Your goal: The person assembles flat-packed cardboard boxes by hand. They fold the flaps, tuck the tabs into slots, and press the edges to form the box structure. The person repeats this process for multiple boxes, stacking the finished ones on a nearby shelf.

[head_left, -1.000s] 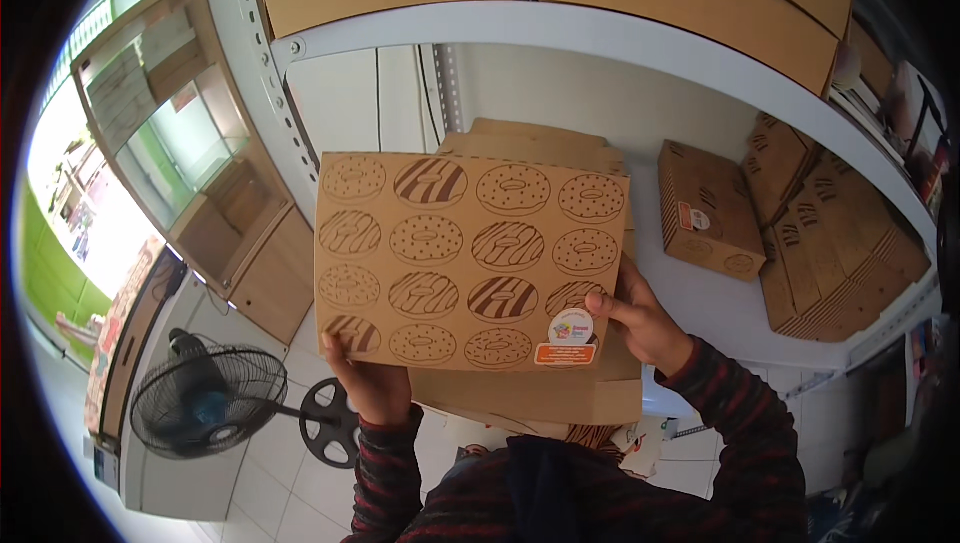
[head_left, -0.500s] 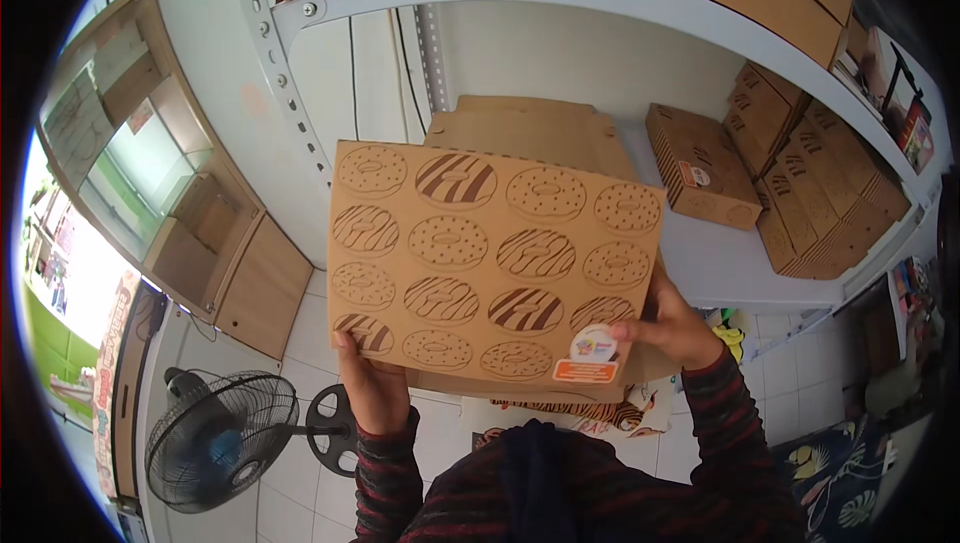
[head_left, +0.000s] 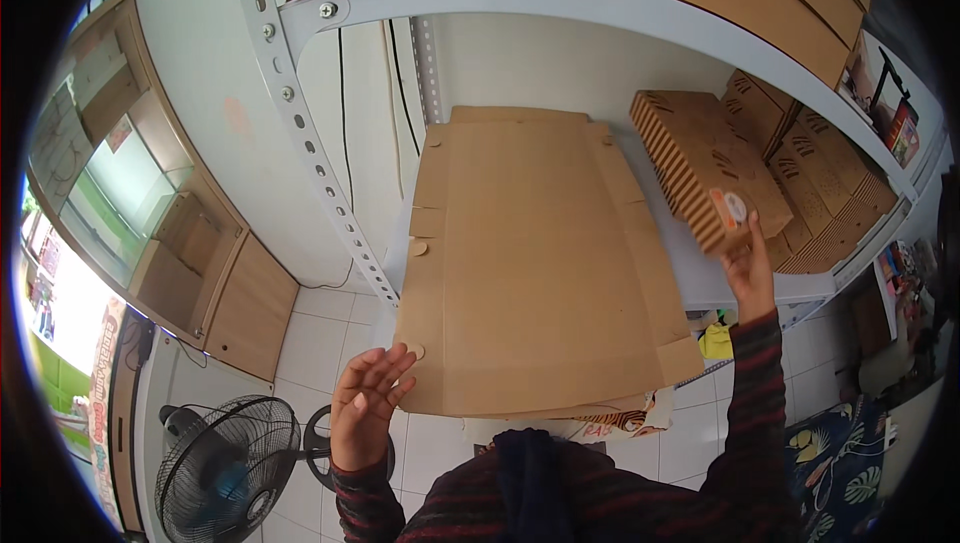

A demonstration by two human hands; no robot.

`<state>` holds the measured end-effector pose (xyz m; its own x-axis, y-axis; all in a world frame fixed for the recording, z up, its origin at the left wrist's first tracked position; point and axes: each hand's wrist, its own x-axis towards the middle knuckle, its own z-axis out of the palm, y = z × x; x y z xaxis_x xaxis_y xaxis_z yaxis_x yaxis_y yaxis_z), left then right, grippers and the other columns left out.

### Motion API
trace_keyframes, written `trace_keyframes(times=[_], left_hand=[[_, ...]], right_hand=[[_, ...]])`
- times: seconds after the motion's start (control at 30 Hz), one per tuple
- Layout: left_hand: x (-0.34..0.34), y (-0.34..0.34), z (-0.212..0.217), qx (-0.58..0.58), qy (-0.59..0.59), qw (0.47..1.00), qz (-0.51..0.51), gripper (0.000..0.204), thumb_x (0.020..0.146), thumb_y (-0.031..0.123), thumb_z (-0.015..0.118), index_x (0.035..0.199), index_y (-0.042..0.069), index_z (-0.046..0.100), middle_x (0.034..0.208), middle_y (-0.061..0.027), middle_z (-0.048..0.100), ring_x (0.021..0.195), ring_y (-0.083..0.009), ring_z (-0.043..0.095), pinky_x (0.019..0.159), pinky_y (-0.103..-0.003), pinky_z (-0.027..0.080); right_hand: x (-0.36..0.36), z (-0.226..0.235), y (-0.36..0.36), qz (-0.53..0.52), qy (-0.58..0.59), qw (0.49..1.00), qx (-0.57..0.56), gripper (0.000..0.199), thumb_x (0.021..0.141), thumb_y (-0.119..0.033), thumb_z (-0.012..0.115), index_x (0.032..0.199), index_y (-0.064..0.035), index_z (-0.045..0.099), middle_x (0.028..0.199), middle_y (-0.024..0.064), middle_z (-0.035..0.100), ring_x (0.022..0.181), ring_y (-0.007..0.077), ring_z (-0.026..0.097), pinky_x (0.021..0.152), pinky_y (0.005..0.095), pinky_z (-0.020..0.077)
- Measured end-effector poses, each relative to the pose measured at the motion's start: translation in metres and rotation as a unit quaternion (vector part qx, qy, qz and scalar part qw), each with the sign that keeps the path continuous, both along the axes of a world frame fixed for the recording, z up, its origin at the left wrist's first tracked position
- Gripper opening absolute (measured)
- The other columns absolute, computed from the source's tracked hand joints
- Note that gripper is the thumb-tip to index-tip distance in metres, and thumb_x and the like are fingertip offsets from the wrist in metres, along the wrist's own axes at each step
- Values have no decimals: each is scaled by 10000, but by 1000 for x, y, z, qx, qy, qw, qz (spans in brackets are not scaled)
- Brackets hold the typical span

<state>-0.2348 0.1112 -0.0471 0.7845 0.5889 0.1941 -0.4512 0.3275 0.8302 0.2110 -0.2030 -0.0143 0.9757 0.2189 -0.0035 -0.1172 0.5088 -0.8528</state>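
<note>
Item: folded patterned carton (head_left: 705, 175), brown card with striped edge and 1 round sticker at the near corner. Location: tilted above the white shelf (head_left: 700, 278), right of a stack of flat plain blanks (head_left: 535, 263). Right hand (head_left: 748, 265): fingers pinching the carton's near corner. Left hand (head_left: 365, 405): spread wide, holding nothing, just touching the blanks' near-left corner. Handling, judged: light, stiff, easily creased; best held along an edge. Also: floor fan (head_left: 222, 468).

Bright even daylight, glare at left window (head_left: 70, 313), soft shadows, fisheye-bent black edges
</note>
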Motion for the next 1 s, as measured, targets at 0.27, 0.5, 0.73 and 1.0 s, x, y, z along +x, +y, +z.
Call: trace_keyframes(times=[0.27,0.5,0.73,1.0], left_hand=[[-14,7,-5,-10,17,998,66,585,884,276,645,1345,-6,420,1397,-238,477,1291,-358,487,1030,-414,450],[-22,6,-10,-10,67,985,158,494,866,218,614,1286,-2,475,1337,-201,539,1235,-303,538,1028,-389,430],[-19,2,-33,191,264,926,188,429,962,129,491,1354,-25,405,1362,-188,488,1195,-296,547,1013,-405,419],[3,-28,-46,39,239,966,92,582,879,47,673,1354,-51,352,1206,-162,538,1040,-203,604,807,-326,554]], right_hand=[[-12,-45,21,-285,-202,900,-261,812,862,-205,710,1486,-27,221,1531,212,181,1406,364,257,1119,476,245],[-2,0,42,-266,-549,575,-545,652,917,-315,628,1437,-33,355,1510,243,276,1382,432,278,1118,538,245],[76,-6,45,-203,-552,503,-633,656,922,-352,605,1450,-59,349,1518,211,282,1377,433,285,1120,553,249],[40,-6,38,-248,-535,558,-584,597,898,-292,659,1377,-27,421,1396,243,432,1302,407,404,1052,491,342]])
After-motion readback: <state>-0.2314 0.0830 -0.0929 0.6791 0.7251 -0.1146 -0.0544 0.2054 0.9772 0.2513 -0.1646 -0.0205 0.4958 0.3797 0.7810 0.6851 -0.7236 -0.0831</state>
